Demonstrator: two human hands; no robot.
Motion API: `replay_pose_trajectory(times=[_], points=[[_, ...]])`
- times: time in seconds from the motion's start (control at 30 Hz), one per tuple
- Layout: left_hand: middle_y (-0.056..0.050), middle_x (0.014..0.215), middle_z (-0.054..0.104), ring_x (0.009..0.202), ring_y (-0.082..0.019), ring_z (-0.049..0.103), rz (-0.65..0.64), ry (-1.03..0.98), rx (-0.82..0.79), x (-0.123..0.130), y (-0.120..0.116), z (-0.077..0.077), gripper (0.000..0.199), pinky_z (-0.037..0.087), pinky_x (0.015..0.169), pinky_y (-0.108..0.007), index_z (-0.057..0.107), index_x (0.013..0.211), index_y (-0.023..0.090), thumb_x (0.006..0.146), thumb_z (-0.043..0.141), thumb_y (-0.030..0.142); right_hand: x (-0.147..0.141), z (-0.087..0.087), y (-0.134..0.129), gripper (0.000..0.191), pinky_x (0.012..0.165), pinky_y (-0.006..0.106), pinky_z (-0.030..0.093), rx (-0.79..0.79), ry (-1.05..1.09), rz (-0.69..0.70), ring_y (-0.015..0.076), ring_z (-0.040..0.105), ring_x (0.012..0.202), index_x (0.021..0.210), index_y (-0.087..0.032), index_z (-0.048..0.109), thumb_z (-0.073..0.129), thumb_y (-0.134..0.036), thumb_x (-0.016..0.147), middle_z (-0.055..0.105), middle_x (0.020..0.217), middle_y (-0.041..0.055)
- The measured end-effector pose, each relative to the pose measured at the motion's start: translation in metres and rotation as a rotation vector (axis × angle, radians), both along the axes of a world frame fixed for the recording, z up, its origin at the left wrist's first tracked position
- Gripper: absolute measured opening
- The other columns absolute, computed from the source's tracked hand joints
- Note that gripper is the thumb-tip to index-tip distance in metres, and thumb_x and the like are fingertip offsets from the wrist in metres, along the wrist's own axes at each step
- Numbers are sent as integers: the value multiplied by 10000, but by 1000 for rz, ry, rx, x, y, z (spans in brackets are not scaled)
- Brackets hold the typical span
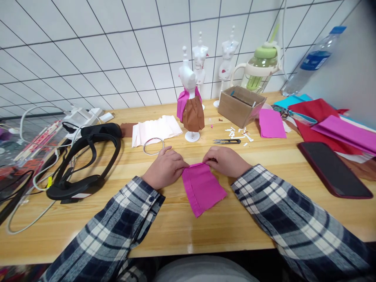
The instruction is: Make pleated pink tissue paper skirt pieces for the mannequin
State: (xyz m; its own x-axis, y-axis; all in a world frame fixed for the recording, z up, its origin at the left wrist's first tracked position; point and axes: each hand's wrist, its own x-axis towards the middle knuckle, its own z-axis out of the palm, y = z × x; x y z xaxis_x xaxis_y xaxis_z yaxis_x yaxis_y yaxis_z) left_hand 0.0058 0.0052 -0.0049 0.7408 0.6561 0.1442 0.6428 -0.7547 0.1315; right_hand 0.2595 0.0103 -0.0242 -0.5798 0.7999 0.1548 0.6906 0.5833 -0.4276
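Note:
A small magenta fabric piece [204, 190] lies on the wooden table in front of me, with a narrow fold along its far edge and another down its left side. At the far left corner, my left hand [166, 167] pinches the folded edge between thumb and fingers. My right hand [225, 161] pinches the same edge at its far right corner. Just beyond my left hand lies a thin metal ring [153, 153]. Thread snips [226, 141] rest past my right hand. A small white dress form [189, 78] wearing a brown and magenta skirt [193, 114] stands behind the fabric.
Two more dress forms [225, 58] stand by the tiled wall, near a cardboard box [239, 105], a green-lidded jug [258, 70] and a water bottle [314, 62]. On the right are a phone [333, 168] and folded fabrics [349, 133]. A black headset [85, 164] and cables occupy the left.

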Motion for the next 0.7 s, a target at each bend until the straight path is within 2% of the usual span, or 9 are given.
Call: replay_pose_trajectory(times=[0.13,0.37,0.53,0.63,0.7], points=[[-21,836,659,888,-200,572,-56,74,86,-1,-1,0,223,286,1063,-476,723,996,276,900,528,226,5,7,-2,218,732,271,408,32,-142,78,175,620,891,973,-235,750,549,-192,900,682,943,42],[-27,855,640,916,-216,540,-126,135,116,1,-5,7,296,266,1078,-519,713,1069,308,865,537,186,7,17,-6,305,704,281,405,25,-246,58,185,623,916,1015,-288,756,540,-140,861,684,1005,32],[-54,859,625,936,-236,519,-122,164,82,7,-12,17,246,278,1069,-540,731,1003,262,852,542,215,3,13,-7,270,790,320,423,32,-155,-33,219,609,956,1066,-226,711,532,-163,875,685,1021,69],[-57,847,623,926,-234,515,-123,175,96,10,-13,19,237,284,1064,-542,734,943,244,899,501,244,-8,8,-10,247,907,359,403,79,-1,-143,246,564,1038,1104,-178,624,563,-298,897,664,1079,92],[-52,833,623,921,-230,514,-123,188,103,12,-14,18,254,286,1066,-532,728,935,237,920,475,249,-18,4,-13,272,914,367,394,82,71,-221,252,546,1039,1080,-174,584,573,-377,899,646,1087,95]])
